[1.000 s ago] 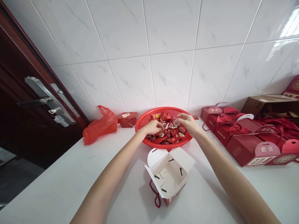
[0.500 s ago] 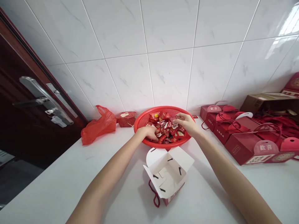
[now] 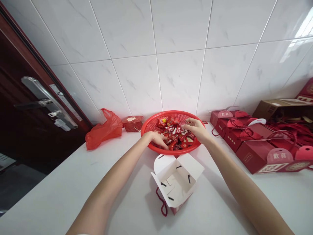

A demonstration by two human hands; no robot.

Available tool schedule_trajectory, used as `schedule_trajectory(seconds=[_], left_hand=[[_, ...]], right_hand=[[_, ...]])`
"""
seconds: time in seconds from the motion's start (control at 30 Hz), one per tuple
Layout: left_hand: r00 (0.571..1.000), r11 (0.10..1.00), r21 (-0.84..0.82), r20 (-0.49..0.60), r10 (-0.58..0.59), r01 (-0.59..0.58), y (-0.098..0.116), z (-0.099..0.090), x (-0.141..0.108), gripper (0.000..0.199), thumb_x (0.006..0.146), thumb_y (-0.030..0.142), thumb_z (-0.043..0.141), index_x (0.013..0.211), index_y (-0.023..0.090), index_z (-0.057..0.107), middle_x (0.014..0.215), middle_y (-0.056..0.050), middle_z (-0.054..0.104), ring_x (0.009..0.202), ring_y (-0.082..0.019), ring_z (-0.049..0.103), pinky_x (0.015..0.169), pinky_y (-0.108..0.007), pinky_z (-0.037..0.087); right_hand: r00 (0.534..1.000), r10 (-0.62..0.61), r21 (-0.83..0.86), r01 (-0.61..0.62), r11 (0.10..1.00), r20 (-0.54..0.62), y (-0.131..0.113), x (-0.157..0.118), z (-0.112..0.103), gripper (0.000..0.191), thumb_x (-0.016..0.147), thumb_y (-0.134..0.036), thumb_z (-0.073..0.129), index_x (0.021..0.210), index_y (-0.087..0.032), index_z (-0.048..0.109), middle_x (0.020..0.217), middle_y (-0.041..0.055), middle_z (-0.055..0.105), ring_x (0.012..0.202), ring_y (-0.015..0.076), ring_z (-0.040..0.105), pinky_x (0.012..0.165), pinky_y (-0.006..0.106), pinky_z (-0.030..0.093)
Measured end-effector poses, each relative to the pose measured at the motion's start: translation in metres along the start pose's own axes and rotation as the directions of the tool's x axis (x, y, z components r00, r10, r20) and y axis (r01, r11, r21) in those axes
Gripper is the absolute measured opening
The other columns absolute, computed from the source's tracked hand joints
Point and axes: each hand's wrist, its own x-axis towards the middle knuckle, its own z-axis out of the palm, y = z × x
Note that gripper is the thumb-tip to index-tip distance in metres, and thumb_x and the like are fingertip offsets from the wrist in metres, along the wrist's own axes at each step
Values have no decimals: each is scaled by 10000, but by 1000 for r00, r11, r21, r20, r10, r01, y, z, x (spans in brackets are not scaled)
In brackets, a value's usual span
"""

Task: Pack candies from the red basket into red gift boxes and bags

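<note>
A red plastic basket (image 3: pixel 143 128) holds a heap of small red-wrapped candies (image 3: pixel 174 133). My left hand (image 3: pixel 158 139) reaches over its near left rim, thumb and fingers apart among the candies, with nothing visibly gripped. At the right side of the heap, my right hand (image 3: pixel 195 128) has thumb and fingertips closed on a red-wrapped candy (image 3: pixel 182 124), partly hidden by the fingers. Just in front of the basket stands a gift box (image 3: pixel 174 182), white inside, its flaps spread and its inside bare. A dark red cord loop (image 3: pixel 163 205) hangs from its left side.
Several closed red gift boxes (image 3: pixel 251 156) stand at the right, beside an open cardboard carton (image 3: pixel 271 107) of red items. To the left lie a red plastic bag (image 3: pixel 105 130) and a small red packet (image 3: pixel 133 124). A tiled wall (image 3: pixel 181 78) runs behind; a dark door (image 3: pixel 22 130) is at far left.
My left hand's fingers have spread and shifted slightly within the basket. My right hand stays at the heap's right side with only a small move. The view has shifted slightly.
</note>
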Motion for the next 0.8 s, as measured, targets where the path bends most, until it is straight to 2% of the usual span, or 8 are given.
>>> schedule_trajectory(seconds=[0.13, 0.27, 0.37, 0.47, 0.53, 0.6, 0.67, 0.8], left_hand=[[993, 994, 15, -55, 105, -104, 1, 2, 3, 758, 587, 353, 762, 1311, 210, 591, 1437, -96, 588, 1206, -282, 605, 840, -242, 504], [979, 987, 53, -134, 155, -149, 6, 7, 6, 631, 608, 328, 758, 1208, 169, 644, 1213, -92, 712, 1038, -287, 674, 783, -271, 513], [942, 974, -27, -264, 209, -223, 7, 8, 6, 458, 657, 300, 724, 1093, 167, 680, 1066, -57, 744, 964, -267, 687, 750, -270, 521], [857, 911, -177, -443, 265, -373, 5, 6, 8, 424, 690, 222, 687, 1111, 173, 679, 1036, -38, 742, 943, -234, 690, 750, -260, 532], [810, 856, -281, -537, 234, -434, 2, 5, 12, 452, 714, 171, 660, 1166, 165, 658, 944, -31, 743, 863, -208, 697, 718, -256, 538], [765, 832, -348, -630, 133, -432, -1, 4, 17, 484, 741, 142, 643, 1225, 147, 624, 823, -21, 726, 759, -187, 690, 681, -257, 537], [686, 832, -364, -727, 28, -420, -5, 4, 22, 519, 771, 133, 636, 1287, 138, 584, 792, -21, 720, 720, -181, 687, 682, -267, 542], [529, 864, -284, -848, -23, -417, -9, 1, 23, 408, 754, 119, 654, 1160, 163, 666, 963, -64, 750, 900, -206, 710, 830, -301, 553]], right_hand=[[1000, 5, -6, -6, 1000, -2, -1, 0, 1, 266, 617, -342, 766, 729, -216, 561, 676, -6, 671, 570, 144, 579, 524, 270, 450], [1000, 8, 26, -8, 1000, -7, 2, 1, 1, 306, 590, -359, 794, 736, -219, 564, 702, 5, 689, 585, 153, 591, 541, 283, 468], [1000, -13, 51, 14, 999, -5, 3, 2, 0, 330, 573, -372, 806, 737, -223, 562, 719, 11, 699, 615, 166, 604, 574, 300, 490], [999, -33, 32, 33, 999, -15, 3, 2, -1, 307, 592, -371, 789, 748, -222, 571, 715, 14, 695, 649, 180, 619, 599, 311, 497], [999, -34, 23, 35, 999, -37, 2, 1, -1, 291, 603, -367, 773, 752, -221, 570, 707, 10, 691, 653, 179, 615, 602, 309, 493], [998, -30, 15, 31, 999, -56, 2, 1, -1, 281, 607, -362, 760, 757, -222, 569, 703, 3, 687, 649, 172, 603, 601, 303, 485], [997, -29, 4, 29, 1000, -68, 2, 1, -1, 280, 609, -364, 752, 764, -224, 565, 689, -4, 677, 647, 169, 595, 598, 299, 476], [996, -30, 6, 31, 1000, -82, 2, 1, 1, 286, 619, -392, 737, 765, -225, 557, 660, -15, 658, 625, 162, 582, 588, 292, 467]])
